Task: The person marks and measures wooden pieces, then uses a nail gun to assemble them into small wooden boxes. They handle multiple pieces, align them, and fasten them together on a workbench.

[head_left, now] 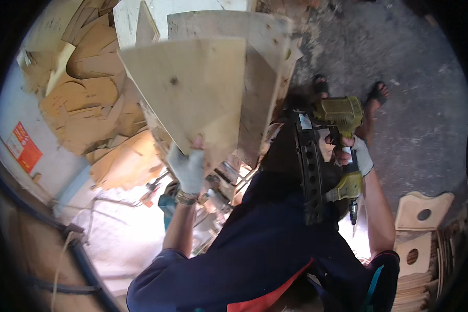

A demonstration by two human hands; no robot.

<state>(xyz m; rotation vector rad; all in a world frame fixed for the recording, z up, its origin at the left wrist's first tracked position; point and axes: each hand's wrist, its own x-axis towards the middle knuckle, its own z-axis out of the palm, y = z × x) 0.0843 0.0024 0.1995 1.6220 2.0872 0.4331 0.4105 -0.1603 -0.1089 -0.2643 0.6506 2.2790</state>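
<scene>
Grey floor point(416, 140) spreads across the right side, a heap of brown cut sheets point(91, 96) lies at the left, and between them a pale, tapered wooden panel point(192, 88) overlaps a greyer board point(262, 67) in view. Right of the panel is an olive-and-black nail gun point(342, 112). The gloved left hand point(189, 170) pinches the panel's narrow lower end between its fingers point(198, 140); the gloved right hand point(363, 156) has its fingers curled around the nail gun's handle.
</scene>
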